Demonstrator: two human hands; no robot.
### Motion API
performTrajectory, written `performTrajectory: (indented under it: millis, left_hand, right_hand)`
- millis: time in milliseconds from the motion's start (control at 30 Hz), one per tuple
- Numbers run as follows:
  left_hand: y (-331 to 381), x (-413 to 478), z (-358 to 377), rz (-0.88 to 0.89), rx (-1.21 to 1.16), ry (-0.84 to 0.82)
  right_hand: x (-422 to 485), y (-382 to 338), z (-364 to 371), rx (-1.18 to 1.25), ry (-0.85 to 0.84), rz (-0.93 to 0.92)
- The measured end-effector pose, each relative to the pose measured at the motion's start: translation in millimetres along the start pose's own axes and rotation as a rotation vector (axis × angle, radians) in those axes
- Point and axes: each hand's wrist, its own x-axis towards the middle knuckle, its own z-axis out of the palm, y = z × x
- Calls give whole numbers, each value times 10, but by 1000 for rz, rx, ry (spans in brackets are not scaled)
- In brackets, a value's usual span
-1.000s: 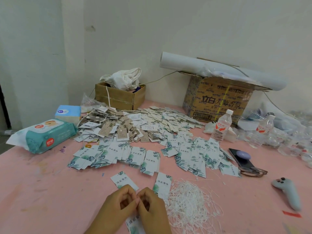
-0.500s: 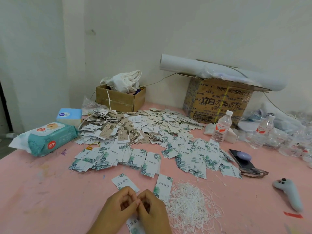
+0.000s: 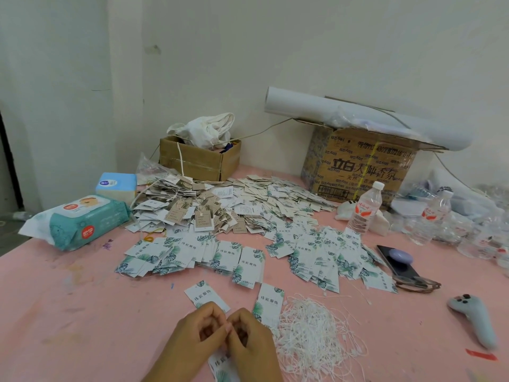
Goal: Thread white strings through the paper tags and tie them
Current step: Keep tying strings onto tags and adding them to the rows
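Note:
My left hand (image 3: 195,337) and my right hand (image 3: 252,337) meet fingertip to fingertip at the near table edge, fingers curled, pinching something small between them; a string cannot be made out there. A white tag with green leaves (image 3: 220,365) hangs below them. Two loose tags (image 3: 203,295) (image 3: 271,303) lie just beyond my hands. A tangled heap of white strings (image 3: 311,332) sits right of my right hand. Rows of leaf-print tags (image 3: 192,255) (image 3: 325,252) spread across the middle of the pink table (image 3: 68,312).
A pile of strung beige tags (image 3: 198,213) lies farther back. Wet-wipe pack (image 3: 80,221) and tissue box (image 3: 115,184) are at left. Cardboard boxes (image 3: 198,161) (image 3: 360,169), water bottles (image 3: 363,208), a phone (image 3: 396,260), glasses and a grey controller (image 3: 473,318) stand right.
Both hands stay together at the near edge with only slight finger motion. The camera view has tilted a little, shifting the scene downward in frame.

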Motion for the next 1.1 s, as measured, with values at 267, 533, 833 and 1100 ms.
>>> performTrajectory:
  millis: [267, 533, 833, 1100]
  left_hand:
    - [-4, -40, 40, 23, 42, -16]
    - [-23, -36, 67, 35, 42, -9]
    - [6, -47, 74, 54, 21, 5]
    - [10, -51, 30, 41, -4, -8]
  right_hand:
    - [1, 10, 0, -3, -11, 9]
    - [13, 40, 48, -9, -16, 35]
    - [-4, -48, -6, 186, 185, 70]
    - [-19, -101, -36, 260, 223, 58]
